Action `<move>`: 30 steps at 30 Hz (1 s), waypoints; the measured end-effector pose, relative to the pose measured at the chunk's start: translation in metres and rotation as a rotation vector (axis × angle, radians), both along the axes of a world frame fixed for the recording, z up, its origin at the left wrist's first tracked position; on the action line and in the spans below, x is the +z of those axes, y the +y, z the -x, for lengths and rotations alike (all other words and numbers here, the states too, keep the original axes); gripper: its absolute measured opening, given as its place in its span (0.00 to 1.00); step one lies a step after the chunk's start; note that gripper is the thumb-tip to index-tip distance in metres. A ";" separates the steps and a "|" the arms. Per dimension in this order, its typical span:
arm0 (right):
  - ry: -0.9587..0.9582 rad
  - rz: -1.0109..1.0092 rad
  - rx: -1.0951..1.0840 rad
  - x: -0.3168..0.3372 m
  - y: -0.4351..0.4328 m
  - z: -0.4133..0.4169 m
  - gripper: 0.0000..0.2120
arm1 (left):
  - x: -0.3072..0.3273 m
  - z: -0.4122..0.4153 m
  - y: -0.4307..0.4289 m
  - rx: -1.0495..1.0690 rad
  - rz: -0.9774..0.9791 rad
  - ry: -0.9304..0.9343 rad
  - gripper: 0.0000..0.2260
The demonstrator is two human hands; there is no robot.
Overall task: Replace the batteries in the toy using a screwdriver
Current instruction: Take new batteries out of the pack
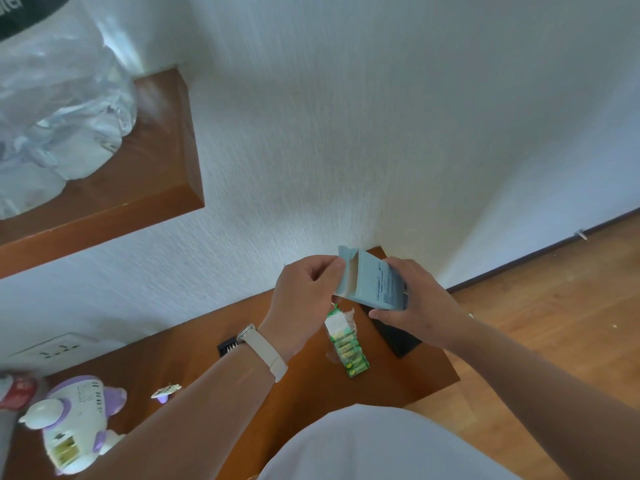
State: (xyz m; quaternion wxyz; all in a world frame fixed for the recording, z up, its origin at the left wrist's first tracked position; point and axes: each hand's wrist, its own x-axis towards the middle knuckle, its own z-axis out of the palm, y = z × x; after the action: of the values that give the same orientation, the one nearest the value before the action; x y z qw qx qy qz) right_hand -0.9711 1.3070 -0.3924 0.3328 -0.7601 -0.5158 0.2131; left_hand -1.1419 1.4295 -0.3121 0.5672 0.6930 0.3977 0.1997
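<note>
Both hands hold a pale blue cardboard box (375,284) above the far right of the wooden desk (194,368). My left hand (304,299) pinches the box's open flap end. My right hand (415,299) grips its other end from the side. Under the box lies a strip pack of green batteries (348,348), partly torn open. A white and purple toy (74,417) lies at the desk's near left with its battery bay open and batteries showing inside. A small cover piece (165,390) rests beside it. No screwdriver is visible.
A black flat object (398,337) lies under my right hand, and a small black slotted piece (228,345) sits by my left wrist. A wooden shelf (145,188) with a clear plastic bag (55,98) hangs above left. A wall socket (59,349) and the wall stand close behind the desk.
</note>
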 end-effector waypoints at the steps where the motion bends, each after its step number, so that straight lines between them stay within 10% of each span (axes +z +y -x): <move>1: -0.009 0.001 0.000 0.000 0.000 0.000 0.36 | 0.000 0.000 0.000 0.001 0.004 0.006 0.06; 30: -0.159 0.103 -0.035 -0.012 0.018 0.020 0.37 | -0.034 0.017 0.004 0.180 -0.422 0.150 0.07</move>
State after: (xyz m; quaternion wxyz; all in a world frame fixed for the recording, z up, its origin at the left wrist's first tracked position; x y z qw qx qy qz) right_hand -0.9911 1.3246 -0.4048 0.2550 -0.7995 -0.5157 0.1724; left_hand -1.1592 1.4330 -0.3457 0.3587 0.7708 0.4482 0.2761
